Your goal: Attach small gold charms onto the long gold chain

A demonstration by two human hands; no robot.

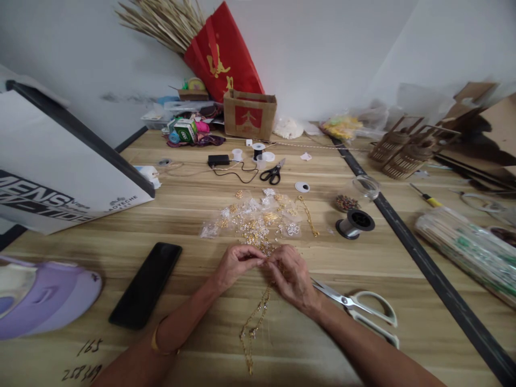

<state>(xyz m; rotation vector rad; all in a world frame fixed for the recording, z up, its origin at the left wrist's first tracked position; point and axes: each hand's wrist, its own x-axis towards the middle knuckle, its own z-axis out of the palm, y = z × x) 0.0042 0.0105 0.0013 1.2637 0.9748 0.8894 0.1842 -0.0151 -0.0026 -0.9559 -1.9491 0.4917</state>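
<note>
My left hand (241,264) and my right hand (293,275) meet at their fingertips over the wooden table, both in a pinch. A gold beaded chain (260,310) with clear stones trails from under my right fingers and lies in a loop towards me. Whatever sits between my left fingertips is too small to make out. Just beyond my hands spreads a pile of gold and clear beads (255,230), partly loose and partly in small plastic bags. White-handled scissors (345,301) lie close to my right wrist, with their tips partly behind it.
A black phone (145,285) and a purple visor (60,298) lie to the left. Further back are black scissors (272,173) and a short gold chain (308,216). A wire spool (355,223) stands at right, beside a bead dish (347,202). A large white box (68,161) rises at left.
</note>
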